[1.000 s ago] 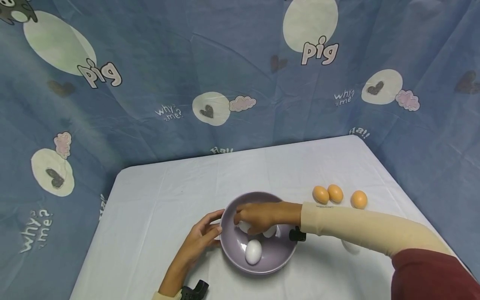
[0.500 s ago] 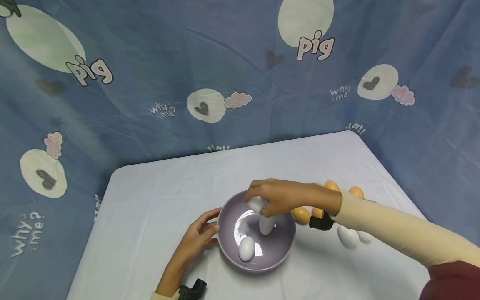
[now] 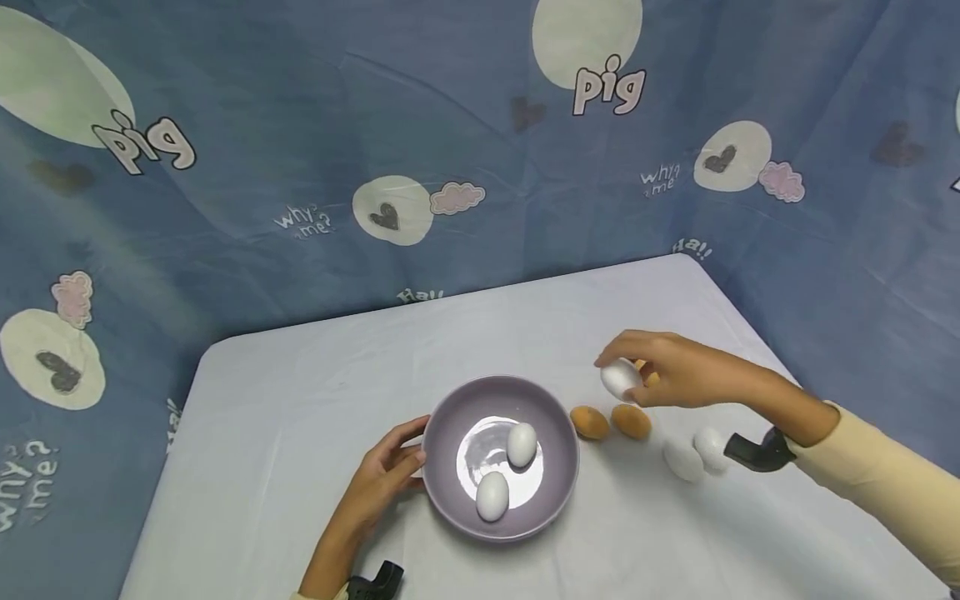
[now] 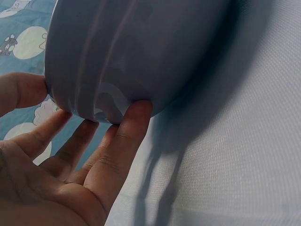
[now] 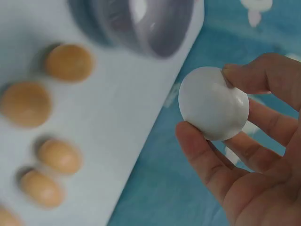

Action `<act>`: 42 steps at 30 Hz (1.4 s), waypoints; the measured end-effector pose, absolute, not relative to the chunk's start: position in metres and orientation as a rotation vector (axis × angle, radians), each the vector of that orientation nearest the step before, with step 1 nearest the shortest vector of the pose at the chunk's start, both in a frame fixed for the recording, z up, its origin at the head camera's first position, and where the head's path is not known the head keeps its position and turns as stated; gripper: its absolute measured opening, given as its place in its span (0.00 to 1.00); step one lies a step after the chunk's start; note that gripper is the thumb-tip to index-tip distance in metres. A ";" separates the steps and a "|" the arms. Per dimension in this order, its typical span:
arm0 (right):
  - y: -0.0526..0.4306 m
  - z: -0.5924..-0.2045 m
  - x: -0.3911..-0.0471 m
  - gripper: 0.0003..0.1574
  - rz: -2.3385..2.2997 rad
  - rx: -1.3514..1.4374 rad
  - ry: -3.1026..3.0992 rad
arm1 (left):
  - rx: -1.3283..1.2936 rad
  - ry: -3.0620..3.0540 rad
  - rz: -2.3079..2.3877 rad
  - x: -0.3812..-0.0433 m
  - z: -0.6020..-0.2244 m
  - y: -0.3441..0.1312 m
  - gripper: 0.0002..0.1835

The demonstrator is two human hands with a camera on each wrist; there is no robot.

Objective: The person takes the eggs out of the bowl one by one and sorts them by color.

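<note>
My right hand [image 3: 675,371] pinches a white egg [image 3: 620,379] between thumb and fingertips, held to the right of the bowl over the brown eggs. In the right wrist view that egg [image 5: 214,103] shows whole and smooth. My left hand [image 3: 382,467] touches the outer left side of the purple bowl [image 3: 442,508]. Its spread fingertips [image 4: 136,110] rest against the outside wall in the left wrist view. Two white eggs lie in the bowl, one upper egg [image 3: 522,444] and one lower egg [image 3: 492,497].
Close to the bowl's right side lie two brown eggs, a left one [image 3: 589,423] and a right one [image 3: 632,422]; others are partly hidden behind my right hand. Two white eggs [image 3: 682,460] sit further right. A white cloth [image 3: 300,417] covers the table, with a blue patterned curtain [image 3: 450,108] around it.
My right hand has lifted a white egg out of the bowl and carried it right, over the brown eggs. My left hand stays at the bowl. The head view has shifted slightly.
</note>
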State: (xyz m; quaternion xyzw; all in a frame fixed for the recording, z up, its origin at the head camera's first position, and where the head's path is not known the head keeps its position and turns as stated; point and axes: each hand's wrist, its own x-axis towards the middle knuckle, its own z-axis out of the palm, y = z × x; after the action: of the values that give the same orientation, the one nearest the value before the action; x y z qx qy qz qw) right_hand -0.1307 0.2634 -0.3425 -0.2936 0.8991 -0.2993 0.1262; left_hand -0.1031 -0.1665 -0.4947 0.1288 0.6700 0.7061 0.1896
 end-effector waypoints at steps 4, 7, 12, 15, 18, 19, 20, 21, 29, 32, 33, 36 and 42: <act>0.300 -0.352 -0.116 0.25 -0.909 -0.761 2.674 | 0.358 1.891 1.981 -0.103 -0.494 -0.167 0.28; 0.327 -0.362 -0.103 0.26 -0.936 -0.701 2.737 | 0.343 1.892 1.975 -0.103 -0.493 -0.166 0.29; 0.367 -0.383 -0.084 0.26 -0.933 -0.560 2.812 | 0.315 1.897 1.971 -0.103 -0.491 -0.164 0.29; 0.382 -0.396 -0.078 0.26 -0.896 -0.450 2.820 | 0.316 1.904 1.973 -0.102 -0.492 -0.164 0.29; 0.391 -0.408 -0.075 0.27 -0.857 -0.377 2.800 | 0.326 1.903 1.975 -0.102 -0.493 -0.166 0.29; 0.392 -0.412 -0.075 0.27 -0.850 -0.350 2.785 | 0.330 1.903 1.977 -0.102 -0.494 -0.166 0.29; 0.393 -0.416 -0.074 0.28 -0.837 -0.328 2.770 | 0.334 1.902 1.978 -0.102 -0.494 -0.166 0.29; 0.395 -0.419 -0.074 0.28 -0.832 -0.312 2.755 | 0.335 1.901 1.979 -0.102 -0.494 -0.166 0.29; 0.405 -0.443 -0.067 0.29 -0.805 -0.213 2.716 | 0.344 1.903 1.977 -0.103 -0.494 -0.164 0.29; 0.405 -0.449 -0.066 0.30 -0.809 -0.192 2.698 | 0.346 1.903 1.981 -0.103 -0.494 -0.164 0.28; 0.405 -0.450 -0.066 0.30 -0.812 -0.187 2.692 | 0.346 1.903 1.981 -0.103 -0.494 -0.164 0.28; 0.405 -0.452 -0.066 0.30 -0.811 -0.178 2.685 | 0.343 1.906 1.979 -0.103 -0.494 -0.164 0.28; 0.404 -0.453 -0.066 0.30 -0.816 -0.159 2.667 | 0.344 1.907 1.977 -0.103 -0.496 -0.164 0.28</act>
State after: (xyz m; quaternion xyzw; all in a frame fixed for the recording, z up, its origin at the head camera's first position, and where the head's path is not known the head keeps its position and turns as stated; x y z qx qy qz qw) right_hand -0.0662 0.4039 -0.4528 -0.0560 0.9403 -0.2876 0.1732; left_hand -0.1031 -0.1644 -0.4955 0.1220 0.6769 0.7018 0.1853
